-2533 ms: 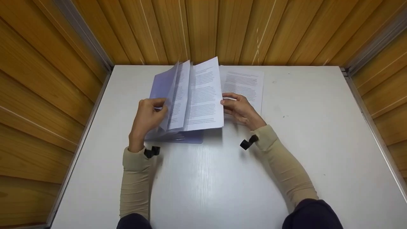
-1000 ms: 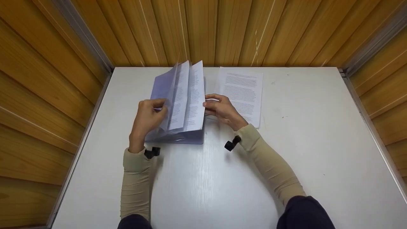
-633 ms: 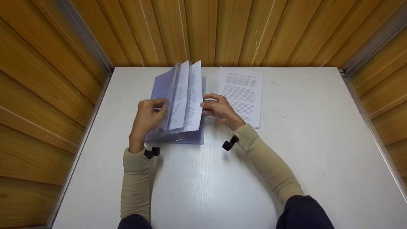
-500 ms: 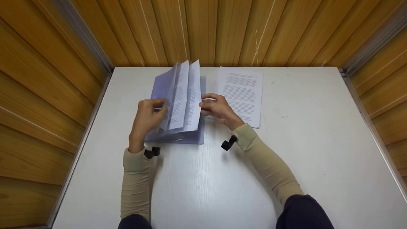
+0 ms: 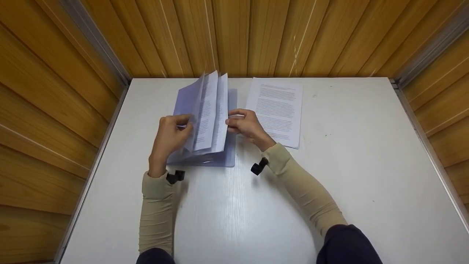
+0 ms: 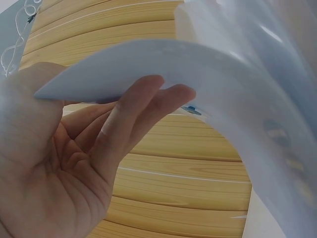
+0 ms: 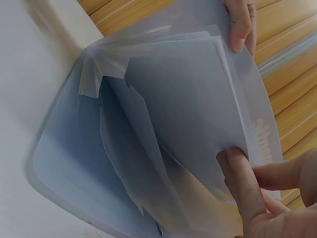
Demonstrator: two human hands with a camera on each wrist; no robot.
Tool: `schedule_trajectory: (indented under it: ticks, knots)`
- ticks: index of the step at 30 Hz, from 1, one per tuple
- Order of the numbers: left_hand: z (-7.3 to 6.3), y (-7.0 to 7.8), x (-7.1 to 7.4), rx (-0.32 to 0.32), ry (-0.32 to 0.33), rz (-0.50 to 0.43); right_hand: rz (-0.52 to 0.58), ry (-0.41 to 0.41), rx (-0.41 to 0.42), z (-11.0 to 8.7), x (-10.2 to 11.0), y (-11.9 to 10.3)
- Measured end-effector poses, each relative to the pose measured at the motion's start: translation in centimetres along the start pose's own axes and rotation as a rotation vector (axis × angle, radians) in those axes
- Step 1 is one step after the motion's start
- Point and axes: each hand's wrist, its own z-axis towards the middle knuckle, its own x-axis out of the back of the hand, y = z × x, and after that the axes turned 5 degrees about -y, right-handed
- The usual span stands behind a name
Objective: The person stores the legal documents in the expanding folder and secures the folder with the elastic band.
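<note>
We see the left hand [image 5: 170,134] pinching the raised cover [image 5: 188,96] of the purple folder [image 5: 228,157], while the right hand [image 5: 249,125] pinches a printed page [image 5: 221,124] by its free edge. The folder stands open between both hands' fingertips; printed sheets [image 5: 277,110] lie beyond the right fingers.

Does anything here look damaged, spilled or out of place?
Nothing looks spilled. Small dark specks mark the white table to the right of the loose papers; they may be scuffs or dirt. In the right wrist view, clear plastic in the folder bends in a zigzag, perhaps just pleats.
</note>
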Motion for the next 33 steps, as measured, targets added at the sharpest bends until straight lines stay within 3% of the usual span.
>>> schedule_trajectory:
  ticks: [9,33]
  knots:
    - [0.0,-0.2,0.0,0.002,0.007,0.013,-0.090,0.036,0.008,0.2,-1.1,-0.1]
    - [0.4,-0.2,-0.4,-0.003,0.001,0.007,-0.080,0.043,0.026,0.8,-2.6,0.2]
